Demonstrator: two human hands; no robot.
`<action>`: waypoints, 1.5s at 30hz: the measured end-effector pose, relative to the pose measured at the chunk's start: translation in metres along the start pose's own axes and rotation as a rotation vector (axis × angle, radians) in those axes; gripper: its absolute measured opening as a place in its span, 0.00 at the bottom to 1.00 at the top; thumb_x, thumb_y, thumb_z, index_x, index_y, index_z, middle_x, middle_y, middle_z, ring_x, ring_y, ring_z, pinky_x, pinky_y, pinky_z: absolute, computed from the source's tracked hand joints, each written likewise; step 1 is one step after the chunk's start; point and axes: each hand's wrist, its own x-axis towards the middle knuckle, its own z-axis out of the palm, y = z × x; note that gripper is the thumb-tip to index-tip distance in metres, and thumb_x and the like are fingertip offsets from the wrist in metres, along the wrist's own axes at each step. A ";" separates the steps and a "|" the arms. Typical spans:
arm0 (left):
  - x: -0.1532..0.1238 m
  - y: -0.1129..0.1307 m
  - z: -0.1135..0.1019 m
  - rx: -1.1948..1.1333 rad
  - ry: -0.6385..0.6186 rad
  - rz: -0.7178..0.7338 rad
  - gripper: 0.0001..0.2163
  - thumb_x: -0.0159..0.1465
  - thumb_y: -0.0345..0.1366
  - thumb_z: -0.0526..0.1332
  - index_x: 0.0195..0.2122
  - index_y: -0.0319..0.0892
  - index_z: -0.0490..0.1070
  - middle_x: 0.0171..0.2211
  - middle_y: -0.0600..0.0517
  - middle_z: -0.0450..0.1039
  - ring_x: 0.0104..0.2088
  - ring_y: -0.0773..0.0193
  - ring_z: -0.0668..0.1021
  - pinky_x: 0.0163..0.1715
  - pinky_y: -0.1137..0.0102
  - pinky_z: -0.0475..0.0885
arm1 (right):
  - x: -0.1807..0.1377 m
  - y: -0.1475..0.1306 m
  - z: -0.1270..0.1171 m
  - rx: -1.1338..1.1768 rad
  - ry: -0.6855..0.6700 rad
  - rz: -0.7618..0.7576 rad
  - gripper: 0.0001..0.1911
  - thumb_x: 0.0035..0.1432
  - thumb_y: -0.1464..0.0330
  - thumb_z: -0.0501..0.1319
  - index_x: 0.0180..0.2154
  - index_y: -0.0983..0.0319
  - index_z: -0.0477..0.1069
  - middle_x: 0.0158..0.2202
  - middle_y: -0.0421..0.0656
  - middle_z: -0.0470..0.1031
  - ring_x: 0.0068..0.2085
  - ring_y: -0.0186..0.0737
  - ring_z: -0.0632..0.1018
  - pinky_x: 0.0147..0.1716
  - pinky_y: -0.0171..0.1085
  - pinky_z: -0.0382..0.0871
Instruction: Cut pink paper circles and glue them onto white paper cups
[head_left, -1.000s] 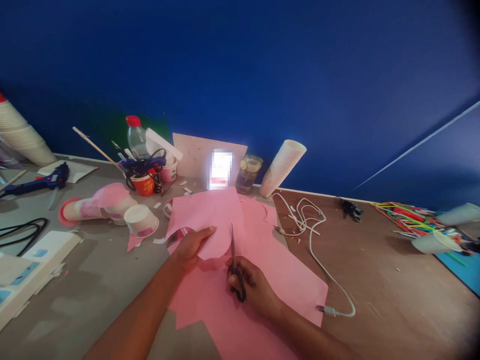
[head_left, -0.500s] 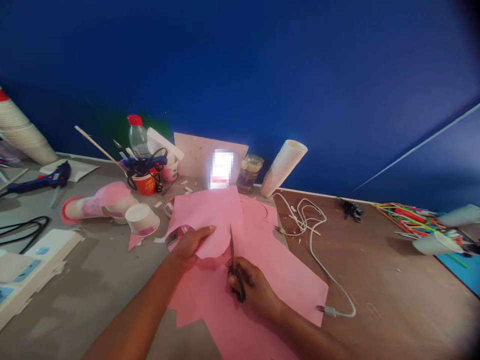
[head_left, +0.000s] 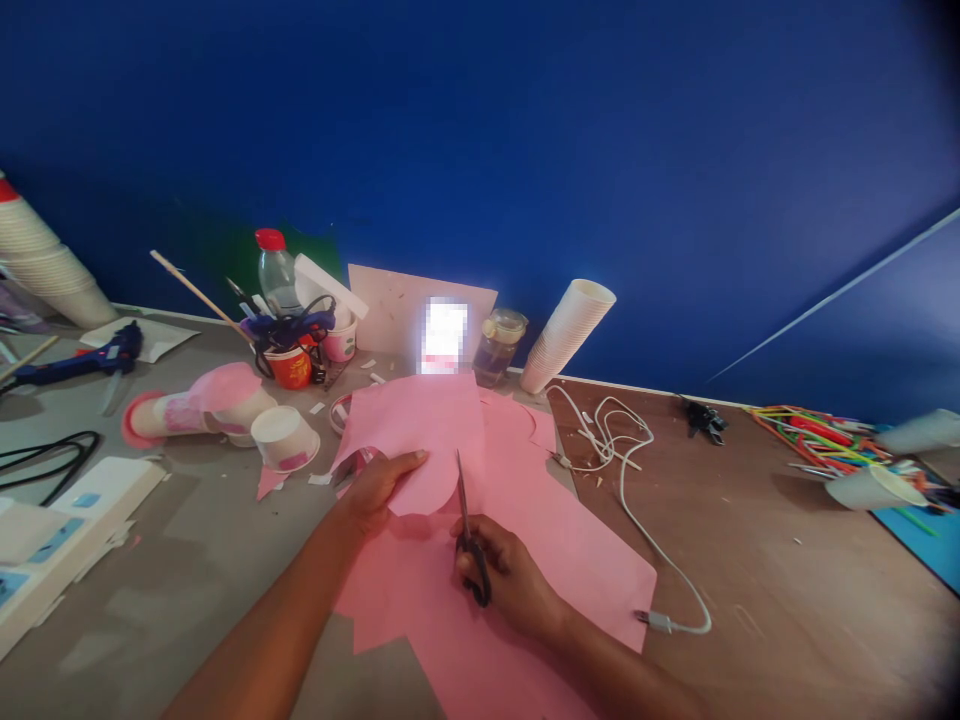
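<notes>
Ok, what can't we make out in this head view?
All in the head view:
- Left hand: fingers other than the thumb, mostly hidden by the pink paper.
- Scissors: second blade not visible, probably under the paper; handles partly covered by the right hand.
- Bright patch: content hidden by pixelation.
- Power strip: cut off by the left edge.
- Dark clutter: too small to identify.

Pink paper (head_left: 585,560), black-handled scissors (head_left: 464,515). Tabletop (head_left: 225,570) grey toward left edge, brown toward right; wall (head_left: 480,130) blue. Near far edge: white cup stack (head_left: 568,335), red cup (head_left: 292,369) with yellow print.
</notes>
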 end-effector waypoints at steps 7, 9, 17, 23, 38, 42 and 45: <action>0.000 0.001 -0.004 0.040 0.018 -0.009 0.09 0.45 0.38 0.69 0.22 0.38 0.73 0.19 0.51 0.74 0.21 0.62 0.75 0.19 0.71 0.69 | 0.000 0.001 -0.001 0.000 -0.013 0.006 0.08 0.52 0.71 0.59 0.37 0.61 0.64 0.22 0.33 0.63 0.22 0.27 0.65 0.21 0.28 0.60; 0.001 0.001 -0.006 0.043 0.009 0.010 0.09 0.46 0.37 0.69 0.22 0.37 0.73 0.20 0.51 0.75 0.22 0.62 0.76 0.21 0.71 0.70 | 0.000 0.001 -0.001 0.008 -0.019 0.012 0.09 0.52 0.70 0.59 0.37 0.61 0.64 0.22 0.33 0.63 0.22 0.27 0.65 0.21 0.28 0.60; 0.006 0.001 -0.012 0.068 -0.043 0.029 0.09 0.46 0.37 0.69 0.23 0.36 0.74 0.20 0.50 0.75 0.21 0.62 0.76 0.20 0.71 0.70 | 0.001 0.003 -0.001 0.018 -0.025 0.013 0.08 0.51 0.72 0.58 0.36 0.61 0.64 0.21 0.32 0.63 0.21 0.26 0.64 0.20 0.28 0.60; 0.006 0.001 -0.014 0.104 -0.015 0.056 0.10 0.45 0.39 0.69 0.22 0.37 0.73 0.19 0.51 0.75 0.21 0.62 0.76 0.19 0.72 0.69 | 0.001 0.001 -0.002 0.012 -0.030 0.012 0.07 0.51 0.73 0.58 0.35 0.62 0.65 0.21 0.32 0.62 0.21 0.26 0.64 0.20 0.28 0.60; 0.006 0.001 -0.012 0.088 0.013 0.118 0.07 0.46 0.35 0.69 0.18 0.39 0.73 0.18 0.53 0.75 0.20 0.65 0.76 0.18 0.74 0.68 | 0.001 0.003 -0.003 0.144 -0.089 0.015 0.17 0.51 0.59 0.63 0.37 0.63 0.63 0.21 0.34 0.65 0.22 0.29 0.68 0.20 0.29 0.61; 0.006 0.002 -0.012 0.076 -0.002 0.117 0.08 0.46 0.36 0.70 0.19 0.38 0.73 0.18 0.52 0.75 0.20 0.65 0.76 0.19 0.74 0.69 | 0.001 0.002 -0.004 0.132 -0.111 0.004 0.19 0.51 0.56 0.63 0.38 0.63 0.63 0.21 0.35 0.66 0.22 0.30 0.69 0.21 0.30 0.61; 0.007 0.001 -0.012 0.054 -0.003 0.106 0.08 0.45 0.35 0.70 0.18 0.38 0.73 0.19 0.52 0.75 0.21 0.65 0.76 0.19 0.74 0.69 | 0.001 0.003 -0.004 0.140 -0.114 -0.008 0.21 0.50 0.55 0.63 0.38 0.63 0.63 0.22 0.35 0.67 0.22 0.30 0.69 0.21 0.30 0.61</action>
